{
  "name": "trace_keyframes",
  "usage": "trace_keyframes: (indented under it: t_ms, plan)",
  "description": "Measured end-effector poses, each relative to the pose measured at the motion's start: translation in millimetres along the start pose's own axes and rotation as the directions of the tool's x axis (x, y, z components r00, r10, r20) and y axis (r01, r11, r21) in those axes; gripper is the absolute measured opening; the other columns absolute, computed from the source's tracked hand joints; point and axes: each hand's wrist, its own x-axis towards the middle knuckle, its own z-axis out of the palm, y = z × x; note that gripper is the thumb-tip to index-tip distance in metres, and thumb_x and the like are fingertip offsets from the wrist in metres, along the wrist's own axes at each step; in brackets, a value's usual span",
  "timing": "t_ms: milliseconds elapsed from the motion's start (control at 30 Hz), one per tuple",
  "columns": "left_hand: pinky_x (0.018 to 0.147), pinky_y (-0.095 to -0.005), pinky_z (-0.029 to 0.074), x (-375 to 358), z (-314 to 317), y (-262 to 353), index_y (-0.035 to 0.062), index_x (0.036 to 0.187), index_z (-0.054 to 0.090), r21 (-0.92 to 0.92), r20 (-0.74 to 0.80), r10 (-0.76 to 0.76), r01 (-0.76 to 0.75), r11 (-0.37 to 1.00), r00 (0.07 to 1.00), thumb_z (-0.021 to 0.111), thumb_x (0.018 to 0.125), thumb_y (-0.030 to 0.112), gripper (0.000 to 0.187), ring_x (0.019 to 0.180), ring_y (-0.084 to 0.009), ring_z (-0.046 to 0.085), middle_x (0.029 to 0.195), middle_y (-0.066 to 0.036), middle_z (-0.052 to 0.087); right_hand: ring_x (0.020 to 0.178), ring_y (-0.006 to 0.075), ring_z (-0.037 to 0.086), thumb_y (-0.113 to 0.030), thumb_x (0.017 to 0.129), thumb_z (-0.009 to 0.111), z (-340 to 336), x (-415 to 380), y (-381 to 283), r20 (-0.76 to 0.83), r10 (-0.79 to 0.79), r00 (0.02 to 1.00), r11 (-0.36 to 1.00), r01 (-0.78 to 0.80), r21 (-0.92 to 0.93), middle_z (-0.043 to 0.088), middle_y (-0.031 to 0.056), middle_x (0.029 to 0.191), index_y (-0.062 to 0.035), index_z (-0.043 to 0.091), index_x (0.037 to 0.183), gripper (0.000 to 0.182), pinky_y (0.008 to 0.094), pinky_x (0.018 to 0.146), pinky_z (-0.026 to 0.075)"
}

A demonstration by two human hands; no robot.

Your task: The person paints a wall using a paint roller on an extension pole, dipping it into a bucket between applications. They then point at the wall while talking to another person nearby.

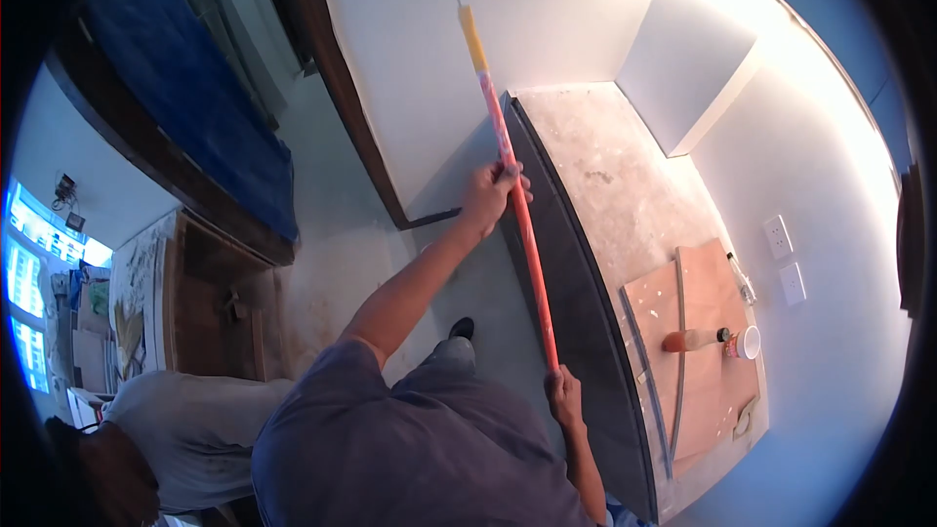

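Observation:
A long red pole (534, 259) with a yellow end section (473, 39) slants up in front of me. A thin rod runs from its yellow tip out of the top of the view, so whatever it carries is hidden. My left hand (491, 197) is closed around the pole near its middle. Lower down, my right hand (565, 398) grips the pole's bottom end. The white wall (400, 39) lies behind the upper part of the pole.
To the right is a dusty counter (586, 166) with a dark front edge. On it lie a wooden board (717, 283), a bottle (698, 340) and a white tub (747, 342). Another person (195, 429) bends at lower left, near an open cabinet (220, 283).

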Motion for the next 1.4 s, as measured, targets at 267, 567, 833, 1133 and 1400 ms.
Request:
trace_keyframes:
  t_ms: [267,567,833,1133,1400]
  plan:
    - [0.069,-0.0406,0.058,-45.8,-32.7,-167.5,0.0022,0.111,0.051,-0.033,-0.079,-0.408,0.407,0.913,0.909,0.049,0.102,0.028,0.027,0.079,-0.0223,0.067,0.094,-0.011,0.062,0.064,0.0401,0.061,-0.039,0.102,0.036,7.6,-72.2,69.5,0.085,0.168,0.982,0.95,-0.138,-0.279,0.058,0.0177,0.063,-0.0014,0.055,0.082,0.047,0.0483,0.06,0.044]
    - [0.072,-0.0454,0.058,-42.9,-55.4,-263.3,0.0017,0.113,0.049,-0.109,-0.099,-0.644,0.635,0.765,0.759,0.05,0.101,0.028,0.029,0.084,-0.0264,0.067,0.097,-0.014,0.062,0.071,0.0452,0.061,-0.039,0.101,0.038,2.7,-92.7,83.6,0.042,0.363,0.931,0.842,-0.309,-0.442,0.062,0.0215,0.071,-0.0038,0.059,0.083,0.045,0.0528,0.063,0.044]
    - [0.071,-0.0436,0.059,-20.4,-83.3,-318.5,0.0035,0.112,0.048,-0.14,-0.167,-0.764,0.753,0.644,0.623,0.047,0.102,0.026,0.025,0.078,-0.0255,0.065,0.095,-0.01,0.06,0.069,0.0453,0.061,-0.039,0.098,0.045,18.8,-46.9,52.6,-0.013,0.459,0.888,0.77,-0.405,-0.493,0.063,0.022,0.07,-0.003,0.062,0.078,0.044,0.0545,0.064,0.045]
    - [0.087,-0.0466,0.053,-22.2,-89.1,-348.4,0.0061,0.108,0.05,-0.113,-0.083,-0.893,0.887,0.448,0.441,0.053,0.098,0.026,0.022,0.09,-0.0287,0.064,0.1,-0.009,0.056,0.075,0.0441,0.065,-0.043,0.097,0.047,73.5,57.4,24.8,-0.062,0.518,0.853,0.626,-0.428,-0.652,0.066,0.0241,0.076,-0.0037,0.067,0.082,0.046,0.0537,0.07,0.05]
    - [0.086,-0.0439,0.052,-0.5,-91.0,-354.9,0.0043,0.109,0.05,-0.189,-0.018,-0.918,0.901,0.392,0.396,0.056,0.098,0.03,0.029,0.088,-0.0251,0.061,0.094,-0.009,0.055,0.08,0.0444,0.065,-0.045,0.097,0.046,101.1,145.4,28.4,-0.059,0.487,0.871,0.655,-0.409,-0.635,0.068,0.0241,0.082,-0.0028,0.069,0.084,0.05,0.0534,0.074,0.05]
